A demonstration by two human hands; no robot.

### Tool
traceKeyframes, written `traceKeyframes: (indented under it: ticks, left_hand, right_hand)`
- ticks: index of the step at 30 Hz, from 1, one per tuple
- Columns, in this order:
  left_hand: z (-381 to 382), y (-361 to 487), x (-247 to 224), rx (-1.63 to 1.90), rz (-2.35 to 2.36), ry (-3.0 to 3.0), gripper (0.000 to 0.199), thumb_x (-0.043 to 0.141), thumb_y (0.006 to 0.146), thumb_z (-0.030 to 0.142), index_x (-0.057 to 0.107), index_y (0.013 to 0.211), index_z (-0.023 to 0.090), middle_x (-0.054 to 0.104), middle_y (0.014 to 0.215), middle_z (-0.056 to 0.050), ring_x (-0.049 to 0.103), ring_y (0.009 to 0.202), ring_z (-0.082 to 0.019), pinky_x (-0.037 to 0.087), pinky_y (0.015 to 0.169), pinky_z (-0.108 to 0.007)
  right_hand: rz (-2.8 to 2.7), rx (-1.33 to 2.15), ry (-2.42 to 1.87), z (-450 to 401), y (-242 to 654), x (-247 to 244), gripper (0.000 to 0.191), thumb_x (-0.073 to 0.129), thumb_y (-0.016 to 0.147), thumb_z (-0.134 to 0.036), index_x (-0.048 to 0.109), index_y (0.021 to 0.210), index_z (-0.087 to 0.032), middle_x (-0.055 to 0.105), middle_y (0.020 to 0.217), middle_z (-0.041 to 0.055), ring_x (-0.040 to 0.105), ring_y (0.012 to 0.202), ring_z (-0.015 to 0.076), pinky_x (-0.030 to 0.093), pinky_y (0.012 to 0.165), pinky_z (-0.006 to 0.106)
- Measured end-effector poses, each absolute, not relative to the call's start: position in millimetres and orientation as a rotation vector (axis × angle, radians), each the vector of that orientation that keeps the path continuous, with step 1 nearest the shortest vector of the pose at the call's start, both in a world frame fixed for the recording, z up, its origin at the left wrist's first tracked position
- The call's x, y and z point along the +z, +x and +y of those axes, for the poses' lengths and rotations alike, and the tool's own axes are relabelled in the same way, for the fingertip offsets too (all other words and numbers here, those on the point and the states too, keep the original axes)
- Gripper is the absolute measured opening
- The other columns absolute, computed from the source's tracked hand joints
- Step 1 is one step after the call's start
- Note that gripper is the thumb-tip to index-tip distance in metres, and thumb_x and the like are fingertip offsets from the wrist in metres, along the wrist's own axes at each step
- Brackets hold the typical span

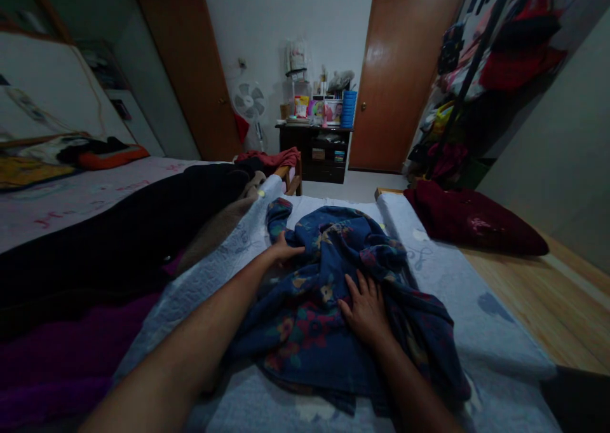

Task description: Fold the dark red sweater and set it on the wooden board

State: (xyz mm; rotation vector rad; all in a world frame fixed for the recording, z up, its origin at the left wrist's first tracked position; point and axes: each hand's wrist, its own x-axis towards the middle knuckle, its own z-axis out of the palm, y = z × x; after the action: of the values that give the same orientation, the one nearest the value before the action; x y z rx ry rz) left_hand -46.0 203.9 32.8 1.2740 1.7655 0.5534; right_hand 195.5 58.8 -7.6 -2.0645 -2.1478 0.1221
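A blue floral garment (309, 331) lies rumpled on a pale blue patterned sheet (476, 306), in front of me. My left hand (284, 250) touches the garment's upper left part, beside a bunched sleeve; its thumb points right, and its other fingers are partly hidden by the cloth, so I cannot make out whether it grips any. Flat on the middle right of the garment rests my right hand (366, 304), its fingers spread apart.
Dark clothing (119, 223) and purple fabric (81, 344) lie on the left. A maroon pillow (476, 220) rests at the right. Beyond the sheet stand a dark cabinet (312, 139), a white fan (248, 100) and two brown doors. Clothes hang at the upper right.
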Motion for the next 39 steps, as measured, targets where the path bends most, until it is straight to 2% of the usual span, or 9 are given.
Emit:
traceKeyframes:
  ticks: [4,8,13,16,21,25,28,33,39]
  left_hand:
    - [205.1,-29.6,33.8,0.67,1.677,1.262,0.05,0.069,0.073,0.027,0.057,0.121,0.02,0.07,0.087,-0.004,0.064,0.062,-0.015,0.05,0.052,-0.023]
    - [221.3,-24.7,48.9,0.813,1.808,1.316,0.03,0.061,0.074,0.013,0.064,0.104,0.014,0.067,0.078,-0.003,0.062,0.062,-0.013,0.047,0.053,-0.02]
    - [253.6,-57.0,94.0,0.964,2.065,1.431,0.035,0.055,0.076,0.012,0.06,0.111,0.013,0.066,0.103,-0.009,0.061,0.092,-0.02,0.047,0.076,-0.027]
    - [261.3,-73.9,106.8,0.98,2.186,1.515,0.044,0.05,0.082,0.016,0.05,0.126,0.011,0.056,0.125,-0.013,0.051,0.114,-0.025,0.04,0.094,-0.034]
    - [238.2,-56.3,79.1,0.293,2.212,1.739,0.083,0.066,0.072,0.048,0.034,0.141,0.016,0.037,0.142,-0.024,0.045,0.124,-0.04,0.041,0.095,-0.045]
    - [196.6,-28.7,52.6,0.177,2.166,1.901,0.071,0.063,0.071,0.053,0.045,0.134,0.025,0.036,0.145,-0.017,0.034,0.132,-0.044,0.028,0.104,-0.053]
    - [165.3,-18.9,39.7,0.055,2.011,2.182,0.072,0.053,0.079,0.058,0.039,0.141,0.025,0.022,0.154,-0.018,0.021,0.138,-0.046,0.021,0.107,-0.055]
    - [135.6,-24.2,13.1,-0.039,1.78,2.256,0.07,0.042,0.085,0.062,0.031,0.146,0.029,0.021,0.156,-0.012,0.013,0.141,-0.043,0.016,0.108,-0.059]
    - [132.6,-36.5,-9.9,0.127,1.779,2.343,0.063,0.038,0.089,0.06,0.033,0.145,0.032,0.024,0.156,-0.007,0.014,0.142,-0.038,0.014,0.111,-0.055]
  right_hand:
    - [-2.141,0.141,-2.06,57.8,195.3,-6.8,0.063,0.047,0.086,-0.049,0.038,0.144,-0.025,0.026,0.154,0.0091,0.019,0.14,0.0324,0.011,0.112,0.048]
    - [-2.134,0.204,-2.069,58.3,195.6,-3.1,0.064,0.046,0.087,-0.05,0.037,0.145,-0.026,0.024,0.155,0.0085,0.017,0.141,0.0321,0.009,0.113,0.048]
    - [-2.202,0.445,-2.085,58.9,200.3,17.7,0.071,0.057,0.08,-0.046,0.038,0.144,-0.023,0.022,0.155,0.0117,0.017,0.142,0.0343,0.013,0.113,0.047]
    - [-2.236,0.563,-1.996,57.8,206.5,39.5,0.065,0.058,0.08,-0.042,0.047,0.138,-0.016,0.033,0.15,0.0152,0.028,0.138,0.0327,0.022,0.111,0.042]
    - [-2.094,0.427,-1.755,67.1,230.6,76.7,0.043,0.051,0.085,-0.03,0.057,0.124,-0.015,0.056,0.13,0.0111,0.05,0.12,0.0222,0.035,0.104,0.031]
    - [-1.963,0.115,-1.89,87.9,258.0,98.0,0.036,0.05,0.085,-0.024,0.059,0.118,-0.013,0.059,0.121,0.0131,0.053,0.114,0.0236,0.036,0.102,0.033]
    - [-1.91,0.056,-2.156,104.0,271.2,99.4,0.046,0.052,0.085,-0.028,0.051,0.128,-0.012,0.062,0.115,0.0168,0.058,0.108,0.0275,0.042,0.092,0.037]
    - [-2.034,0.325,-2.257,121.5,273.0,73.8,0.08,0.06,0.081,-0.034,0.022,0.148,-0.015,0.064,0.116,0.0165,0.063,0.1,0.0285,0.046,0.081,0.037]
    - [-2.117,0.39,-1.995,137.2,289.9,82.9,0.037,0.048,0.08,-0.012,0.064,0.113,-0.018,0.069,0.108,0.0084,0.064,0.098,0.0219,0.045,0.082,0.029]
